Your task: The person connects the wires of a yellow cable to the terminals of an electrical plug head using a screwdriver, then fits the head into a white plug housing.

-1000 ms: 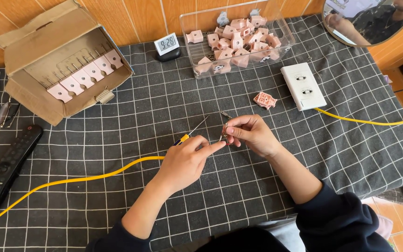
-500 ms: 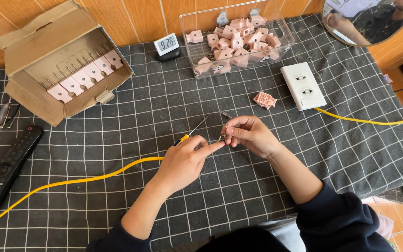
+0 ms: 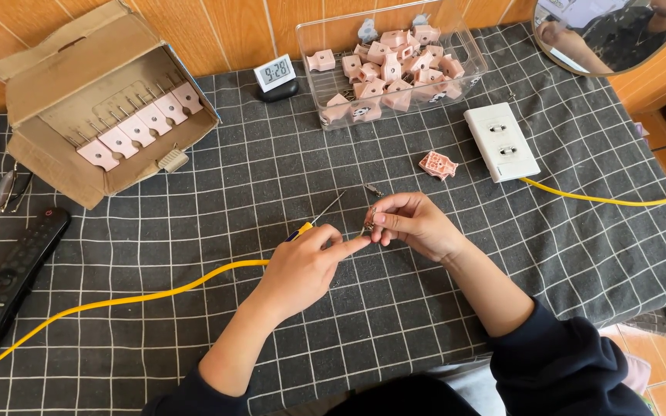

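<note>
The left hand [image 3: 302, 266] curls around a small screwdriver [image 3: 321, 216] with a yellow and blue handle, its index finger stretched out to touch the small metal piece [image 3: 369, 221] that the right hand [image 3: 414, 225] pinches between thumb and fingertips; the two hands meet above the middle of the desk [image 3: 194, 323], probably to steady so tiny a part. A yellow cable [image 3: 156, 293] runs from under the left hand toward the near-left edge. A loose pink part [image 3: 438, 164] lies just beside a white socket block [image 3: 501, 142], within easy reach. Farther back stand a clear bin [image 3: 468, 65] of pink parts, a small clock [image 3: 274, 75] and an open cardboard box [image 3: 55, 100]; a remote [image 3: 13, 281] rests at the left
</note>
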